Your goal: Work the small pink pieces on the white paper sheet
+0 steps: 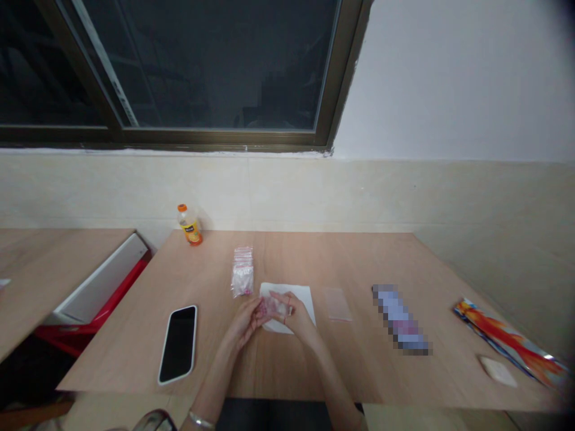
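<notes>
Nearest, a silver bangle (200,420) circles the left wrist, and both forearms reach up onto a light wooden table (359,371). The left hand (242,323) and the right hand (290,314) meet above a white paper sheet (305,305), holding a small clear plastic bag (272,308) with something pink inside. The grip is narrow: the fingers of both hands close in on the bag from either side, though the exact finger contact is hard to make out at this resolution. The bag sits just above the near part of the sheet.

Left of the hands, a black-screened smartphone in a white case (178,344) lies on the table. Just beyond the left hand stands a small stack of pink-edged zip bags (242,272), beside the paper's far left corner. Right of the sheet lies a pale translucent square (338,304), then a pixel-blurred packet (399,320). Further right are a cream-coloured pad (497,371) and a flame-patterned foil packet (510,341).

At the far left edge of the table stands a juice bottle with an orange cap (190,226). Behind it rises a tiled wall (359,191), topped by a dark window (202,66).
</notes>
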